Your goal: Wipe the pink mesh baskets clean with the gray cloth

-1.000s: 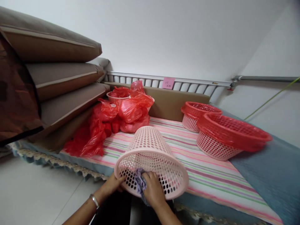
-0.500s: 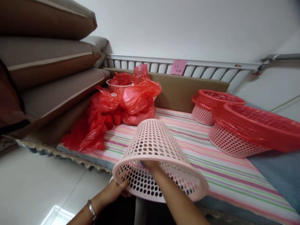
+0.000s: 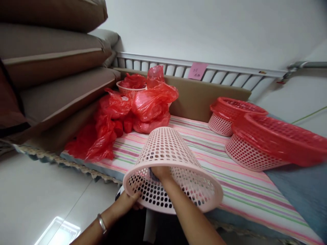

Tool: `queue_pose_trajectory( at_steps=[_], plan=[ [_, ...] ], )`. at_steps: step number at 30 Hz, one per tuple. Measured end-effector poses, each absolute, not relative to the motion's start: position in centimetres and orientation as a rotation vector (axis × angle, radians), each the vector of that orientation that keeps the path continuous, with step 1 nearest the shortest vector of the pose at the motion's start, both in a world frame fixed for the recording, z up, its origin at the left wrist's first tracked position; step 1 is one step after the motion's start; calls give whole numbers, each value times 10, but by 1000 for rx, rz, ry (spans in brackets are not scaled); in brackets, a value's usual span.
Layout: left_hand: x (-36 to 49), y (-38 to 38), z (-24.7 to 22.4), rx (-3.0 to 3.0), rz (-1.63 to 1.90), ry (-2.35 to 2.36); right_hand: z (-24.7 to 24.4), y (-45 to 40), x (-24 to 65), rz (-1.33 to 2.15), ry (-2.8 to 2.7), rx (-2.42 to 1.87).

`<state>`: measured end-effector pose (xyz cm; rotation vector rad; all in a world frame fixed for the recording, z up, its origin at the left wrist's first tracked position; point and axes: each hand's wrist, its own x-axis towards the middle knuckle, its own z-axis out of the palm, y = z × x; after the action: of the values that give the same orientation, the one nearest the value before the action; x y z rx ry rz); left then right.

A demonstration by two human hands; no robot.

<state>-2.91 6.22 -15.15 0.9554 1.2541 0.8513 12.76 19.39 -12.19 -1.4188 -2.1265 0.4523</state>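
A pale pink perforated basket (image 3: 166, 144) lies tilted on its side, its wide mouth facing me. My left hand (image 3: 131, 200) grips the rim at the lower left, thumb inside and fingers below. Reaching into the mouth, my right hand (image 3: 160, 173) is closed on a dark cloth (image 3: 153, 175) against the inner wall; its fingers are partly hidden.
Red plastic bags (image 3: 153, 105) are heaped at the back left near a small basket (image 3: 131, 90). Two bag-lined baskets (image 3: 221, 124) stand on the right of the striped sheet (image 3: 245, 190). Stacked cushions (image 3: 63, 81) rise at the left.
My right hand has shifted slightly up and left inside the basket, and more of the dark cloth shows. The basket's mouth has risen a little; my left hand keeps its hold.
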Motion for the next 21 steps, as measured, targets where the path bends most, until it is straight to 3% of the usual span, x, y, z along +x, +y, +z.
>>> queue_pose_trajectory(
  at_steps=[5,10,21],
  plan=[
    [-29,61,-150,988,856,1279,-122,111,133,314,-2375,-1485],
    [-29,63,-148,1021,885,1286,-123,55,156,406,-2530,-1370],
    [-34,76,-159,994,790,1274,-116,118,147,263,-2473,-1495]
  ],
)
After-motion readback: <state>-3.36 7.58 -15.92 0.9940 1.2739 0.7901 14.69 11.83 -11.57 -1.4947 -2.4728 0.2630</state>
